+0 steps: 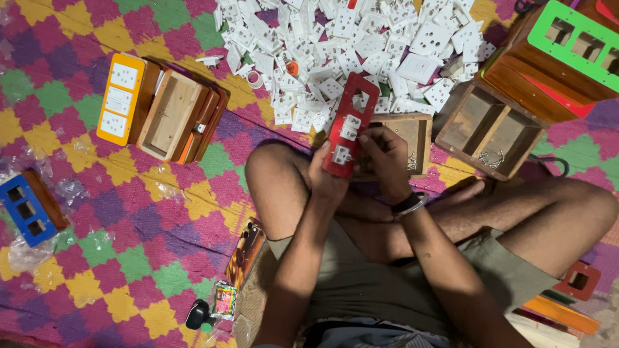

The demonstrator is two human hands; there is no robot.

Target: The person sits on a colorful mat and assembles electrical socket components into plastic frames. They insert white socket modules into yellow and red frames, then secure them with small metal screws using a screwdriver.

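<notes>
I sit cross-legged on a patterned mat and hold a red switch-board plate (349,103) upright over my knees. My left hand (325,177) grips its lower end from the left. My right hand (387,158) holds its right side, with the fingers near the white sockets (348,127) fitted in its openings. One opening near the plate's top is bare. A metal bangle (412,203) circles my right wrist.
A heap of white sockets and switches (348,38) lies ahead. Wooden boxes (490,132) stand at the right, one with a green plate (574,42). At the left are an orange board (119,96), open wooden boxes (171,116) and a blue plate (26,209).
</notes>
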